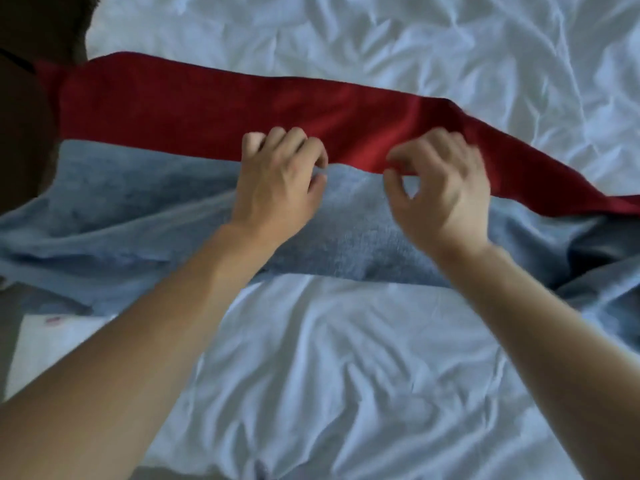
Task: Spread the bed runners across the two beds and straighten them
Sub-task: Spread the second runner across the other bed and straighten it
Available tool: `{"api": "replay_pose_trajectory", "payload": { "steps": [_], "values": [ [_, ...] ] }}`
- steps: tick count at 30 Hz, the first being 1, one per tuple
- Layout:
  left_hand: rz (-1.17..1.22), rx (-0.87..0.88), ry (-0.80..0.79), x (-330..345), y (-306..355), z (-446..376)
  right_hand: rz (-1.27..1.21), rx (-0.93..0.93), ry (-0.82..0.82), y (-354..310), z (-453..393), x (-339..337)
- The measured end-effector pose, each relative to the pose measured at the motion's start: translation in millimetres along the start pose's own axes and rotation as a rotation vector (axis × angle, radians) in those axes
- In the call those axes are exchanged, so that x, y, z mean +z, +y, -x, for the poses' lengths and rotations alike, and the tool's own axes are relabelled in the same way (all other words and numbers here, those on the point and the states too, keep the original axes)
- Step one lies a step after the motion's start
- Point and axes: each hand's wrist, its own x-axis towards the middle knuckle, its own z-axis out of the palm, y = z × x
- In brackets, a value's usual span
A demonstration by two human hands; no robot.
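A wrinkled white bedsheet (346,358) lies nearest. Across it stretches a blue-grey fleecy bed runner (145,202); the left hand (277,181) and right hand (440,188) pinch the near edge of the dark red runner (207,109) just beyond.

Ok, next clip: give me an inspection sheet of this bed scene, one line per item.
Surface: white sheet, heavily creased.
Job's things: red runner across the bed, far edge sagging toward the right; blue runner beside it on the near side, rumpled, bunched at right.
Clutter: nothing seen.
Hands: left hand fingers curled at the seam where the red and blue meet; right hand pinching the red edge there, blurred.
Cables: nothing seen.
Surroundings: dark shape at upper left, unclear; pale surface at lower left.
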Motion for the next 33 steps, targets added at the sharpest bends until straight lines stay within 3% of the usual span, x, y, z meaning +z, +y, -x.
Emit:
{"api": "replay_pose_trajectory", "payload": {
  "steps": [4,7,11,22,33],
  "values": [
    [0.003,0.001,0.033,-19,17,73,-0.102,-0.104,-0.127,-41,100,-10],
    [-0.062,0.134,0.079,-17,29,118,-0.081,-0.063,-0.199,-35,148,-10],
    [-0.16,0.283,-0.004,-6,42,143,0.001,0.034,-0.244,-16,168,-6],
    [-0.294,0.097,-0.053,2,44,110,0.152,0.077,-0.184,4,150,-13],
    [-0.223,0.055,-0.245,35,1,23,0.122,0.186,-0.446,42,74,24]
  ]
}}
